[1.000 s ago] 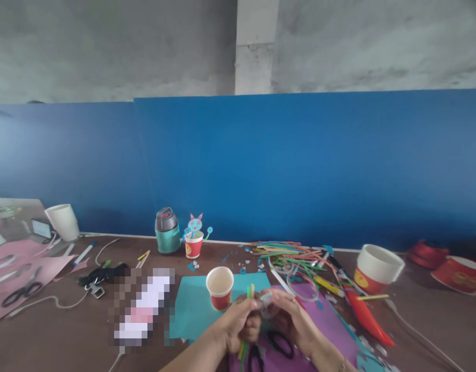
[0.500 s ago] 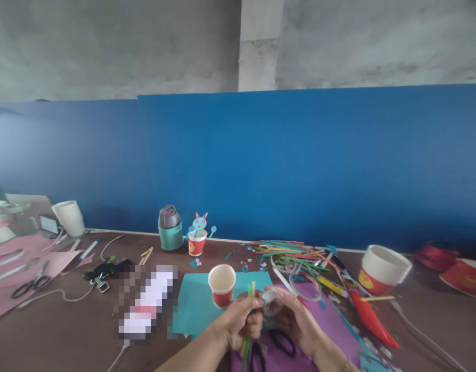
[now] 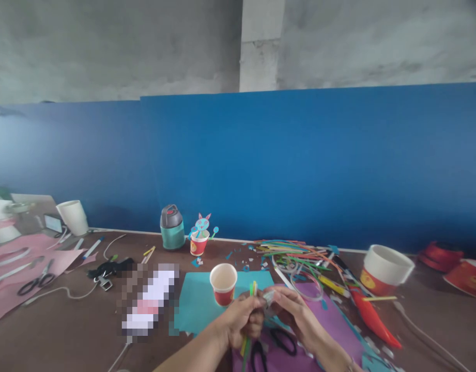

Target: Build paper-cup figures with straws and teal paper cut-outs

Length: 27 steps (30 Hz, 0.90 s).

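My left hand is closed around a few thin green and yellow straws, which stick out above and below the fist. Right beside it, my right hand pinches a small roll of clear tape, partly hidden by the fingers. The two hands nearly meet at the tape. Just behind them a paper cup with a red base stands upright on a turquoise sheet. Under the hands, black-handled scissors lie on a purple sheet.
A pile of coloured straws, a yellow cutter and a larger paper cup lie to the right. Farther back stand a teal flask and a cup with a paper cat. Pink paper and more scissors are left.
The tape roll has turned in my right hand, and its fingers have closed farther over it. My left hand keeps its hold on the straws. The whole view has shifted slightly.
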{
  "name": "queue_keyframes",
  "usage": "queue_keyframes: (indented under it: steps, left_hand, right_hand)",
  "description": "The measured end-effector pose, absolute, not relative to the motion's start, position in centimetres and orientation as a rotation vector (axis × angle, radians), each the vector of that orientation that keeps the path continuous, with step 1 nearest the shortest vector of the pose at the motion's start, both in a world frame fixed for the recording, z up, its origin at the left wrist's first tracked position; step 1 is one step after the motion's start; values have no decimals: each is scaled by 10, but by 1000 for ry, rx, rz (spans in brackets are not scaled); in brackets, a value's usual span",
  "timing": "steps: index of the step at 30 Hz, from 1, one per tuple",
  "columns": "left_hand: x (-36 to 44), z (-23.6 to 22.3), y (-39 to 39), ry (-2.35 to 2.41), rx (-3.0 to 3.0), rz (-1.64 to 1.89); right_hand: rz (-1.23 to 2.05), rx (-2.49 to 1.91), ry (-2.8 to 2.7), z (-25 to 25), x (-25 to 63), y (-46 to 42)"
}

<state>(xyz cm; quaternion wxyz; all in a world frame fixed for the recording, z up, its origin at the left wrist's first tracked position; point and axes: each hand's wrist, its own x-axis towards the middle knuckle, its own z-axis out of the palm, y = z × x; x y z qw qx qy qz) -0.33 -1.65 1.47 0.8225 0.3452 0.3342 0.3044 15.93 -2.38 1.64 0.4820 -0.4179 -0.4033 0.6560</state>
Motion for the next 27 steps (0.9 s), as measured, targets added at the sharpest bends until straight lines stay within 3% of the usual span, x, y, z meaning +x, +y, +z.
queue_keyframes:
  steps: [12, 27]
  left_hand:
    - [-2, 14, -18, 666, 735, 688]
    - [-2, 18, -18, 705, 732, 652]
  right_hand:
    - [1729, -931, -744, 20, 153, -27]
    - [1654, -978, -953, 25, 154, -27]
